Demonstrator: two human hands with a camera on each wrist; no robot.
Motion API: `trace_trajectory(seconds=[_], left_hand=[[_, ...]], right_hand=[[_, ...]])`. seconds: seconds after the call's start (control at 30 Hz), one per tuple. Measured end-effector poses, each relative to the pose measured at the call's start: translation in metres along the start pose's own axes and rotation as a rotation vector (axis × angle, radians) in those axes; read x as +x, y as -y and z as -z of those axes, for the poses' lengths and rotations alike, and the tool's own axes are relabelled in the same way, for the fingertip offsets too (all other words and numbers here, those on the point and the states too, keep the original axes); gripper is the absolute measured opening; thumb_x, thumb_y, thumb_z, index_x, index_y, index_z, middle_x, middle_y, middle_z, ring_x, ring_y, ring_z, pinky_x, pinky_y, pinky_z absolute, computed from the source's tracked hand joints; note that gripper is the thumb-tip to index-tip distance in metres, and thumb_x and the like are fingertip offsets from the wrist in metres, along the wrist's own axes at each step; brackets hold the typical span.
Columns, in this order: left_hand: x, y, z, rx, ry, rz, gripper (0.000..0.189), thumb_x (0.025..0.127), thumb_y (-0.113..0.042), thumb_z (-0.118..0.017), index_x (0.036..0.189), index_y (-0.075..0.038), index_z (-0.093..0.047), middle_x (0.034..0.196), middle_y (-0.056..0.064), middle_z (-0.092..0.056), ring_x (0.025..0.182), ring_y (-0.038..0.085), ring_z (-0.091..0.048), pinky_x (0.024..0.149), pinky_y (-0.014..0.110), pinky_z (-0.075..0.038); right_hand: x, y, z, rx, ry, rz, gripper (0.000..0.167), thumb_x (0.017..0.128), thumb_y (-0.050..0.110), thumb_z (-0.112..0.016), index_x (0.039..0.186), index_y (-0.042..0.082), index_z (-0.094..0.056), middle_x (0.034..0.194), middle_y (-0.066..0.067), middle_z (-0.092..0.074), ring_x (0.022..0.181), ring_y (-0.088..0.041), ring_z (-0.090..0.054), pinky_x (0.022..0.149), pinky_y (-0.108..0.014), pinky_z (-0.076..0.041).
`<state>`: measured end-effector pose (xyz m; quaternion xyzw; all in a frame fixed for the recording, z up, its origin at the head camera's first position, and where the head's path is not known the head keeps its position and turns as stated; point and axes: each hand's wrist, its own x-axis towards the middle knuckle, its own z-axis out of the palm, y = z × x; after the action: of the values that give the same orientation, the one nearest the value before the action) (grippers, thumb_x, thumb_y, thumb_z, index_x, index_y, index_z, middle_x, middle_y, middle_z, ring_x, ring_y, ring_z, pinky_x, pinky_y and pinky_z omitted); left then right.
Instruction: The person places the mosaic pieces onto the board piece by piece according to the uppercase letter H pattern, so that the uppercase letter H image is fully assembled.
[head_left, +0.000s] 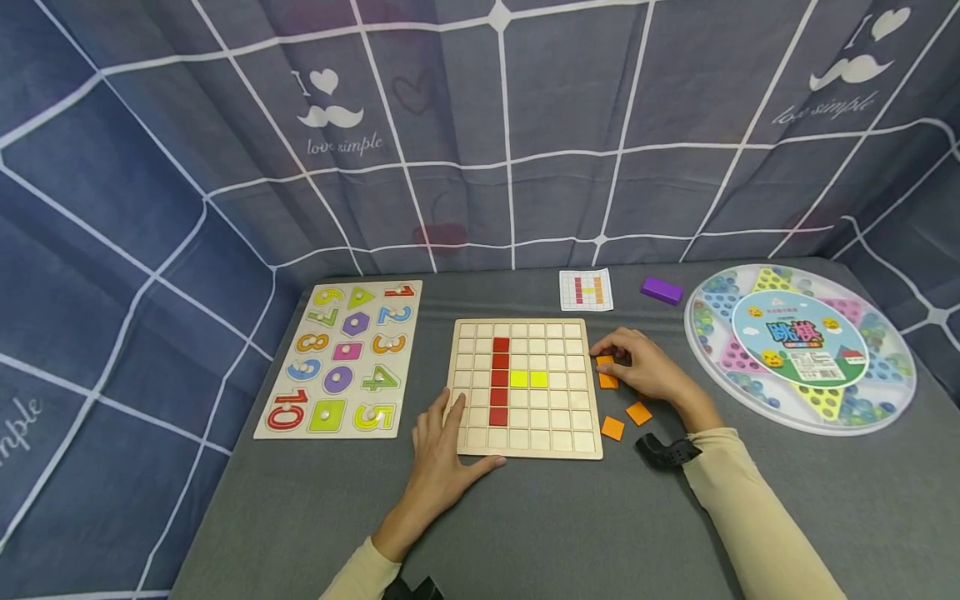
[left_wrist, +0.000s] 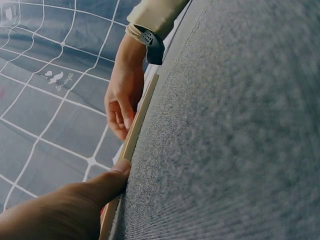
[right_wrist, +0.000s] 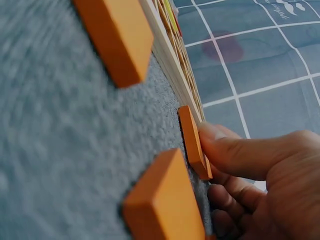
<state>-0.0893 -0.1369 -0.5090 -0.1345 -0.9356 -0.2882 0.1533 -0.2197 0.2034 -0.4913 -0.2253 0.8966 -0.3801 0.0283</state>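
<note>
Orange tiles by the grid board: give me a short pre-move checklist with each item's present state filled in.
1. Right hand has a tile: ok; its fingers pinch an orange tile at the board's right edge.
2. Grid board steadied: ok; left hand rests flat on its near left corner.
3. Free cells right of the yellow tiles: ok.
4. Pattern card in view: ok, beyond the board.
5. Spare orange tiles within reach: ok, two lie beside the right wrist.
6. Pinched tile lifted off the cloth: cannot tell.

Grid board (head_left: 527, 388) lies between number puzzle (head_left: 341, 358) and marble tray (head_left: 802, 346).
</note>
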Motion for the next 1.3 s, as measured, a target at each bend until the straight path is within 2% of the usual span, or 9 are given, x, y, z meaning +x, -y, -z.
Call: trace_trajectory(seconds=[0.17,0.4,0.7,0.93,1.3], left_hand=[[0.000,0.000,0.000,0.004,-0.006,-0.005,0.105,0.062,-0.048,-0.090,0.143,0.001,-0.045,0.147,0.028,-0.036,0.110,0.034,-0.040,0.083,0.044,-0.028],[0.000,-0.001,0.001,-0.007,0.000,-0.003,0.106,0.062,-0.048,-0.090,0.144,0.001,-0.044,0.148,0.029,-0.035,0.110,0.034,-0.040,0.084,0.044,-0.028],[0.000,-0.001,0.001,-0.006,0.006,0.000,0.107,0.061,-0.048,-0.090,0.144,0.001,-0.044,0.149,0.029,-0.034,0.109,0.034,-0.040,0.083,0.043,-0.027],[0.000,-0.001,0.001,-0.010,0.003,-0.002,0.106,0.062,-0.048,-0.090,0.144,0.001,-0.044,0.149,0.029,-0.034,0.110,0.035,-0.040,0.083,0.043,-0.027],[0.000,-0.002,0.001,-0.012,0.003,-0.004,0.106,0.061,-0.047,-0.090,0.143,0.002,-0.044,0.148,0.029,-0.035,0.110,0.035,-0.040,0.083,0.044,-0.027]], right_hand=[[0.000,-0.001,-0.001,0.020,-0.027,-0.024,0.017,0.091,0.012,-0.069,0.108,0.010,-0.070,0.101,-0.008,-0.060,0.086,-0.020,-0.048,0.078,-0.034,-0.039],[0.001,-0.003,0.000,-0.020,-0.075,-0.057,0.018,0.093,0.014,-0.068,0.110,0.010,-0.071,0.101,-0.009,-0.058,0.086,-0.020,-0.049,0.078,-0.036,-0.040],[-0.002,-0.007,0.006,-0.003,-0.041,-0.056,0.023,0.093,0.016,-0.068,0.115,0.010,-0.068,0.108,-0.008,-0.059,0.091,-0.019,-0.050,0.079,-0.030,-0.041],[-0.004,-0.010,0.009,0.014,-0.010,-0.043,0.027,0.091,0.007,-0.068,0.118,0.011,-0.068,0.108,-0.008,-0.058,0.094,-0.019,-0.049,0.081,-0.028,-0.040],[-0.004,-0.011,0.008,0.015,-0.019,-0.038,0.026,0.091,0.007,-0.068,0.117,0.012,-0.068,0.108,-0.006,-0.059,0.094,-0.018,-0.049,0.082,-0.027,-0.040]])
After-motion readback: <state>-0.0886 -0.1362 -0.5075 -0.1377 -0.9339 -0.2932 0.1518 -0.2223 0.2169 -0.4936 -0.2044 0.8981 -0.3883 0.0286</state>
